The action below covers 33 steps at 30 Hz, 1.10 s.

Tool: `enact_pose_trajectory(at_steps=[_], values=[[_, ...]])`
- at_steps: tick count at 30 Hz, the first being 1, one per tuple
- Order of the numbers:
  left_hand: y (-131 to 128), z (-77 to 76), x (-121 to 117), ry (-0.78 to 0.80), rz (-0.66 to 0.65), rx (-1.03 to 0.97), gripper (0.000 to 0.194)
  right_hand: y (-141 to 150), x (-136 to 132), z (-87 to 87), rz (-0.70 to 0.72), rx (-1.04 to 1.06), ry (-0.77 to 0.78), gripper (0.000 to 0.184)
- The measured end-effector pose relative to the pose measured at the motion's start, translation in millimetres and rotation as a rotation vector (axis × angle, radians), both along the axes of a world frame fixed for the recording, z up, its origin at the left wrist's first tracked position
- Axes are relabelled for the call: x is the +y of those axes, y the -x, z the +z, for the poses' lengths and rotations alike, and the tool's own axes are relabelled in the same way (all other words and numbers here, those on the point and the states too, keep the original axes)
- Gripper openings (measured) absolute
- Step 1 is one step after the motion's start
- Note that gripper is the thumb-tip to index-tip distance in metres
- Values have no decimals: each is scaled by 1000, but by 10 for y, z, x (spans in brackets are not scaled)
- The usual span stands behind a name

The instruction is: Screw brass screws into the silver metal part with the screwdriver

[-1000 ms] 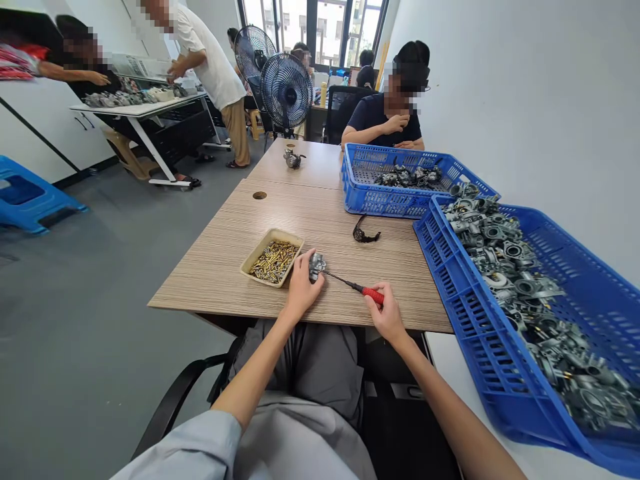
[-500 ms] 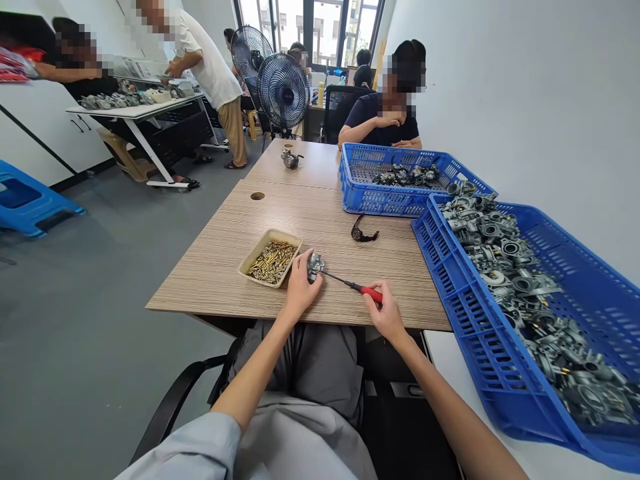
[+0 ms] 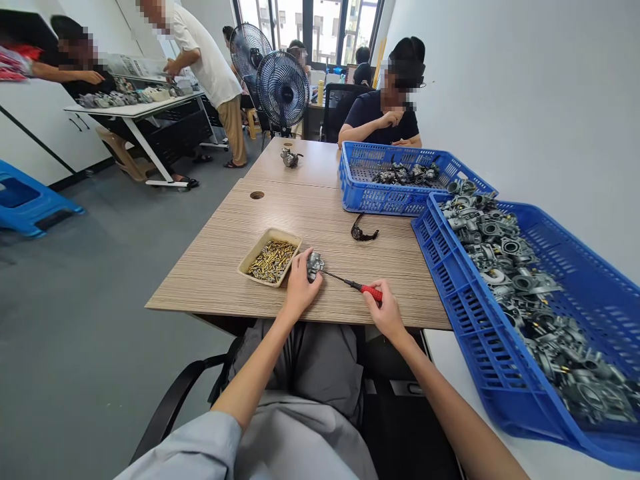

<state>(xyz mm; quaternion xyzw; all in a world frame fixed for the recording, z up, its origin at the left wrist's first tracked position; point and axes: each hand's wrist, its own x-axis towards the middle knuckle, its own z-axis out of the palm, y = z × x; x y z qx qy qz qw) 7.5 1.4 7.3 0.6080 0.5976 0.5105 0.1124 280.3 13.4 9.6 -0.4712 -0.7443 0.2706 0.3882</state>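
Observation:
On the wood-grain table, my left hand is closed around a small grey metal carburetor. My right hand grips the red handle of a screwdriver. Its dark shaft points left, and the tip meets the carburetor's right side; exactly where it sits is too small to tell. Just left of my left hand stands a cream tray full of small brass-coloured pieces, perhaps jets or screws. My left fingers partly cover the carburetor.
A black wristwatch lies beyond my hands. To the right, a blue crate holds many carburetors; another blue crate behind it holds darker ones. One carburetor sits at the far end. A person sits opposite, near standing fans.
Both hands, the carburetor and the screwdriver keep practically the same position. The person opposite has raised the head and a hand slightly.

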Motion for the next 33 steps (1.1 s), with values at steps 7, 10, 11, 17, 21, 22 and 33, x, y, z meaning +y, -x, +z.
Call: enact_pose_trajectory(at_steps=[7,10,11,17,21,22,33], values=[[-6,6,4,0,4,-4,66,6,-6,3,11,7,17,24],[-7,7,3,4,6,-5,65,9,-5,-1,17,10,25,23],[-8,7,2,6,7,-6,65,10,-5,-2,17,11,23,23],[-10,14,-4,7,10,-8,66,18,-18,11,25,16,32,24],[-11,18,-4,5,11,-8,67,21,-28,25,18,17,41,24],[-11,20,-5,5,11,-8,67,21,-29,28,18,19,38,23],[-22,49,-18,6,8,-7,66,6,-24,3,20,10,26,23]])
